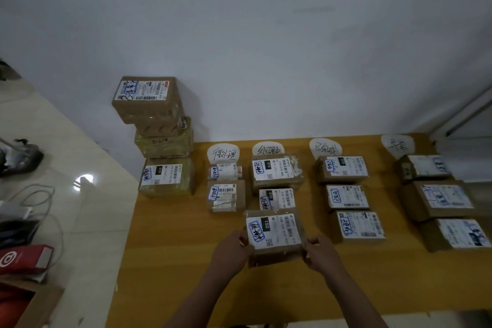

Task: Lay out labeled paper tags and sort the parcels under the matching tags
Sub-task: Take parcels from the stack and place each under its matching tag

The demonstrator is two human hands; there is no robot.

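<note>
Lower centre, at the desk: left hand and right hand are gripping a parcel, fingers curling round its sides.

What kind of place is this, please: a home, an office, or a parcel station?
Probably a small parcel-sorting spot in a plain room. A wooden table stands against a bare white wall, shipping-labelled parcels lie in columns under handwritten paper tags, and a further stack stands at the left.
</note>
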